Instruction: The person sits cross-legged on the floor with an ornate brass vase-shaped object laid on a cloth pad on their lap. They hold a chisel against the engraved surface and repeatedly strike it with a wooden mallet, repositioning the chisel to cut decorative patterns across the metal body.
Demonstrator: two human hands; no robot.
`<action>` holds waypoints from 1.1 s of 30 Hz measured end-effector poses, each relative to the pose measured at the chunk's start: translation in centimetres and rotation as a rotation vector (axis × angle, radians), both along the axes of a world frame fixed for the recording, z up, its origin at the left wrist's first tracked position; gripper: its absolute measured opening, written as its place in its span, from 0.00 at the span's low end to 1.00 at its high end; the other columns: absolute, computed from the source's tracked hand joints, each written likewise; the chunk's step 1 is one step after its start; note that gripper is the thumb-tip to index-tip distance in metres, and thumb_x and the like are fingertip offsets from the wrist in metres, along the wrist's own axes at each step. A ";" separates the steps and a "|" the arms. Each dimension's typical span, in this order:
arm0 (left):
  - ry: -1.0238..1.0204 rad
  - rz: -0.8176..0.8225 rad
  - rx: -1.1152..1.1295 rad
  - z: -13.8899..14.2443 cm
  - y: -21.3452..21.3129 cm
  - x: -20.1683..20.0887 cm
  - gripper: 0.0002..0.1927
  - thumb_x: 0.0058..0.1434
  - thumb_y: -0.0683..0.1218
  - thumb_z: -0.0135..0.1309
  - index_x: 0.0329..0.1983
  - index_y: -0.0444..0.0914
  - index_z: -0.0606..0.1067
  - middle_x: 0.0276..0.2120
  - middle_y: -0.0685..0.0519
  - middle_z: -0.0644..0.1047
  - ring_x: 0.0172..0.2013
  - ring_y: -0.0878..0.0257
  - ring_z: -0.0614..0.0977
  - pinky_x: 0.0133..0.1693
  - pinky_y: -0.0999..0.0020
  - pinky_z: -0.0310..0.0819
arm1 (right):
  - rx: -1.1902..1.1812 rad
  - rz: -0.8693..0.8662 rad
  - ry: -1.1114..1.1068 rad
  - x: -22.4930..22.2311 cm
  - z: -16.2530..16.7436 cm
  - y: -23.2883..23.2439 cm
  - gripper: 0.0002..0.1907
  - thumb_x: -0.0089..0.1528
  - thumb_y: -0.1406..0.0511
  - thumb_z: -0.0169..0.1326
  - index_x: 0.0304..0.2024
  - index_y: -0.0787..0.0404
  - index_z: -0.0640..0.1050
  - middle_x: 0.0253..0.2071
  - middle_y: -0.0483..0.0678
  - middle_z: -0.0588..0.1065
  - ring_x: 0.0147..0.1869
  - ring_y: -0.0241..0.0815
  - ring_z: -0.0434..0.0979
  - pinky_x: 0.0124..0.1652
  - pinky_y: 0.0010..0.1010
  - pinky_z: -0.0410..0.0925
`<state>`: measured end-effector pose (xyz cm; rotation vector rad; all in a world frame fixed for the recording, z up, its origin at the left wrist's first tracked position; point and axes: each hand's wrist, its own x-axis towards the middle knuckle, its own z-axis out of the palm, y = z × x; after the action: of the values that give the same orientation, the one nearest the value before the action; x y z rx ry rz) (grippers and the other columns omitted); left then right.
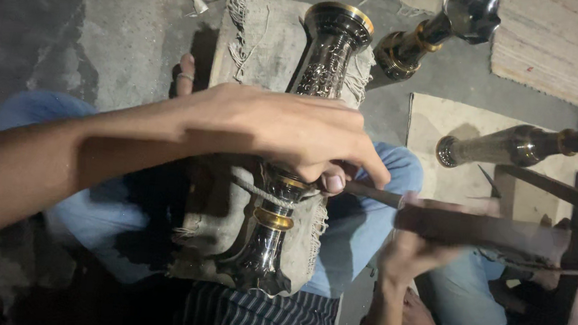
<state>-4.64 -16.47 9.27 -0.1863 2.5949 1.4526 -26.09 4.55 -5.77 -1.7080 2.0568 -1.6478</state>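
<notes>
The engraved metal vase [304, 150] lies lengthwise on a frayed burlap cloth [256, 50] spread over the person's lap, its flared mouth toward the far edge of the cloth and its foot toward the near edge, by the striped shirt [256, 318]. The vase is dark polished metal with brass-coloured rings at the mouth and at the narrow waist, and a band of fine raised ornament runs along its upper body. The left hand [285, 128] reaches across from the left and presses down on the middle of the vase; its grip is closed around a thin dark chisel [372, 193], fingers curled over it, thumb tip by the waist ring. The chisel's tip meets the vase just under this hand. A cord [252, 190] crosses the cloth and loops about the waist. The right hand [409, 251] is below and right of the vase, well apart from it, its grip closed on a blurred dark wooden mallet [483, 229] that lies level with the chisel's free end. Beyond the cloth, on the grey concrete floor [127, 33], two similar brass-ringed vases [444, 23] [524, 143] lie, the nearer on a pale mat [443, 120]. Blue jeans [358, 250] cover the knees beneath the cloth.
</notes>
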 end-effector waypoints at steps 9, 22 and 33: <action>0.675 0.570 -0.052 -2.6 -0.2 5.4 0.10 0.75 0.44 0.53 0.57 0.37 0.74 0.45 0.48 0.83 0.46 0.65 0.87 0.51 0.64 0.85 | 0.053 -0.020 -0.488 1.7 -1.4 1.7 0.40 0.61 0.78 0.56 0.73 0.65 0.57 0.49 0.48 0.70 0.45 0.36 0.75 0.48 0.29 0.73; 0.712 0.923 -0.067 -6.3 6.0 5.9 0.14 0.65 0.43 0.63 0.50 0.33 0.75 0.41 0.48 0.85 0.42 0.63 0.89 0.45 0.73 0.85 | 0.070 0.359 -0.174 -0.4 7.0 -5.7 0.34 0.62 0.71 0.62 0.70 0.66 0.66 0.58 0.50 0.74 0.56 0.38 0.79 0.54 0.30 0.80; 0.790 0.971 -0.288 -7.6 7.1 5.2 0.16 0.64 0.37 0.64 0.54 0.28 0.75 0.39 0.45 0.84 0.40 0.61 0.89 0.41 0.73 0.84 | 0.260 0.558 0.371 -1.7 17.6 -8.8 0.35 0.57 0.82 0.54 0.66 0.75 0.59 0.61 0.67 0.71 0.65 0.58 0.76 0.61 0.44 0.72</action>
<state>0.56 -9.36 1.69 -1.3024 3.6124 1.5755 -27.80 -4.29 11.88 -2.3233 1.5768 -0.9167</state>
